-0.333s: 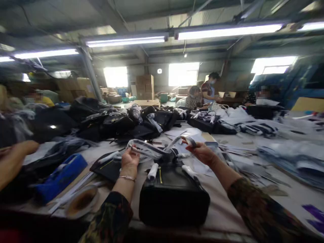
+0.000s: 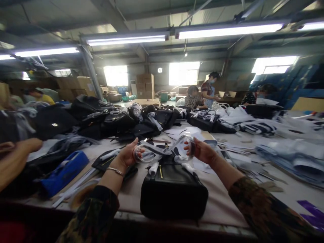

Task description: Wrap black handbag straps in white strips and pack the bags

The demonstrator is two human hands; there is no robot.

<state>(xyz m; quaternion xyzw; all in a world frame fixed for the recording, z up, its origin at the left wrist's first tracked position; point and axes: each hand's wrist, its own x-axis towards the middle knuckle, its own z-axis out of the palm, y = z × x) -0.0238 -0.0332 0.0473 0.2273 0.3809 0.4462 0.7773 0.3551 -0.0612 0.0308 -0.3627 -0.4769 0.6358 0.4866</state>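
A black handbag (image 2: 174,195) stands on the table in front of me, with a yellow zip on its upper face and white wrapping on its handle ends. Above its top is a long bag strap (image 2: 162,150) in clear plastic, looped at both sides. My left hand (image 2: 128,153) has its fingers closed around the left loop. The right loop is in my right hand (image 2: 204,152), fingers curled through it. Partly behind my left wrist lies another flat black piece (image 2: 102,164) with a white-wrapped part.
A co-worker's hand (image 2: 22,157) reaches in from the left, near a blue box (image 2: 64,173). A tape roll (image 2: 81,194) lies by my left sleeve. Black bags (image 2: 111,121) are piled across the back. Papers (image 2: 186,131) and clear plastic sheets (image 2: 291,155) lie on the right.
My left hand has turned and shifted slightly left, and the strap's left loop is smaller. My right hand has moved slightly right, its loop now rounder and upright.
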